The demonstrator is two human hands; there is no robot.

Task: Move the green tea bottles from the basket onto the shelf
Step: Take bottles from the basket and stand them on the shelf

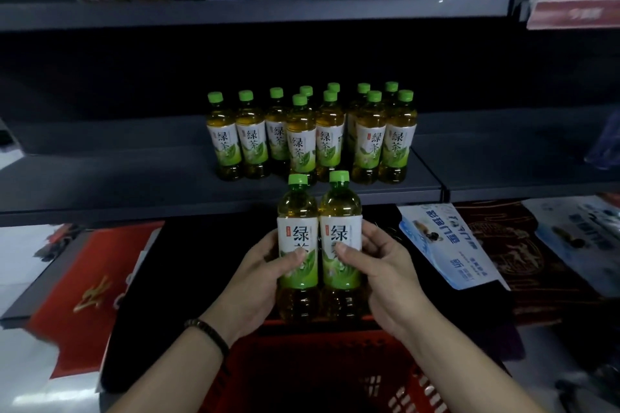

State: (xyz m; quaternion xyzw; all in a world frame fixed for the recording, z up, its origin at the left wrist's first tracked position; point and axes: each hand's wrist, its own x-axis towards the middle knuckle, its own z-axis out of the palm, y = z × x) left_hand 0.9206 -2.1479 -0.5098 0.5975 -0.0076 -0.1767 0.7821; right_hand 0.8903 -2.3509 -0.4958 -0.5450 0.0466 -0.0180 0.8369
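Basket (285, 365) below left hand (260, 278), right hand (391, 278) gripping bottles (297, 211); perhaps eleven shelved.

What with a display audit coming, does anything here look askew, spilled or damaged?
Nothing looks spilled or damaged. The shelf bottles stand upright and capped, their front row slightly staggered. The left hand grips the left bottle and the right hand the right bottle, both upright over the red basket.

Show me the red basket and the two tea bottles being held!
red basket (295, 359): head view, on its far wall.
left held bottle (297, 235): head view, on its white label.
right held bottle (339, 231): head view, on its white label.
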